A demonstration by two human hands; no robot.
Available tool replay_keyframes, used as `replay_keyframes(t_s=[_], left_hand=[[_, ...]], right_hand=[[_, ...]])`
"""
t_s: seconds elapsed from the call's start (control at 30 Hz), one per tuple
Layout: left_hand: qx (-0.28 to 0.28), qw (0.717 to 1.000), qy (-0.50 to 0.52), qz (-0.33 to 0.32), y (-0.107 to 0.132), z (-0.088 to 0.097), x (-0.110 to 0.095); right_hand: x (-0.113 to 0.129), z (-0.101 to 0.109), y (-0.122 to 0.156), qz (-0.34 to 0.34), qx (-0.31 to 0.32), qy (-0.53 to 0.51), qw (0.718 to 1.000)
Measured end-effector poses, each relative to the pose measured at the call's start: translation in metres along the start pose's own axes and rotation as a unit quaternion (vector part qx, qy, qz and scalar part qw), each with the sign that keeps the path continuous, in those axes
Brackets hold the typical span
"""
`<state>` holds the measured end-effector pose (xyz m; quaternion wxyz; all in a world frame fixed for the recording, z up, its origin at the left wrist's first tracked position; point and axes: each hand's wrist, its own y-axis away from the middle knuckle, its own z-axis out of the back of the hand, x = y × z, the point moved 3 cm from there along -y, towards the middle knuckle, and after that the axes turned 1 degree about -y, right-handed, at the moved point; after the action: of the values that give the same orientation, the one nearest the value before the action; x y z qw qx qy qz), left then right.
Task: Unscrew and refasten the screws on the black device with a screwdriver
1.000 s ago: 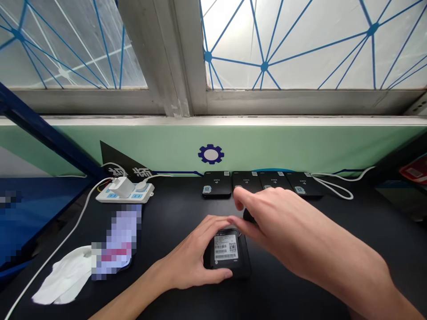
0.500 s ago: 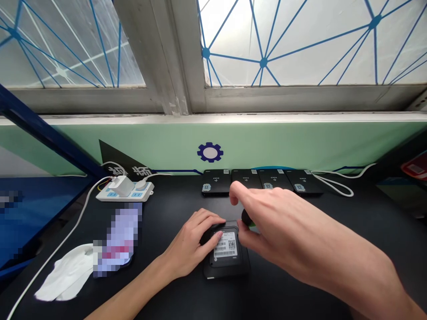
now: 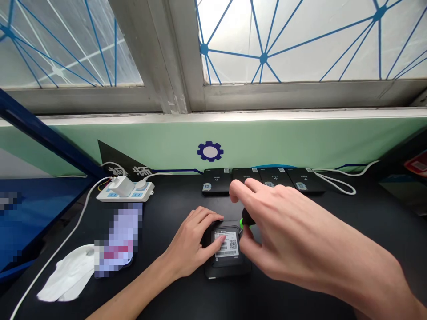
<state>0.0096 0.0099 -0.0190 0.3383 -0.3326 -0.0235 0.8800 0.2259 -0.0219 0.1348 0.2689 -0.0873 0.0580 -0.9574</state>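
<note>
Cloth: a crumpled white cloth lies at the near left of the black surface, out of the way of the hands.

Blurred item: a blurred item sits just beside the cloth; it is too obscured to name.

Power strip: a white power strip lies toward the back, close to the wall, with a white charger plugged into it, perhaps kept there to leave the middle free.

Left hand: the left hand is closed over the box from its left side, fingers on top and one fingertip on the label. The grip looks firm enough to pin the box against the surface.

Box: the black box lies flat in front of the person, label facing up, between the two hands.

Black piece: a small black piece with a green edge sits at the box's far right corner.

Right hand: the right hand arches over that corner, its grip half closed around the black piece. Whether it is actually pinched, I cannot tell.

Units: four black units stand side by side along the back, neatly in line.

Cable: a looped white cable trails off to their right.
</note>
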Motion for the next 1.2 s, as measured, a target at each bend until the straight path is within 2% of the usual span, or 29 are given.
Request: replay_keyframes(t_s=[0.17, 0.4, 0.8, 1.2], left_hand=[[-0.016, 1.0, -0.018, 0.006, -0.0009, 0.0003, 0.0052], [0.003, 1.0, -0.021, -0.012, 0.0006, -0.0002, -0.002], [-0.001, 1.0, -0.011, -0.015, -0.0006, -0.0006, -0.0019], [0.014, 1.0, -0.01, -0.004, 0.0015, -0.0012, -0.0012]], right_hand=[[-0.0002, -0.0009, -0.0004, 0.017, 0.025, 0.023, 0.999], [0.0012, 0.0019, 0.0007, 0.055, -0.008, 0.054, 0.997], [0.0032, 0.0039, -0.0029, 0.051, -0.019, 0.04, 0.998], [0.0014, 0.0004, 0.001, 0.002, 0.027, 0.043, 0.999]])
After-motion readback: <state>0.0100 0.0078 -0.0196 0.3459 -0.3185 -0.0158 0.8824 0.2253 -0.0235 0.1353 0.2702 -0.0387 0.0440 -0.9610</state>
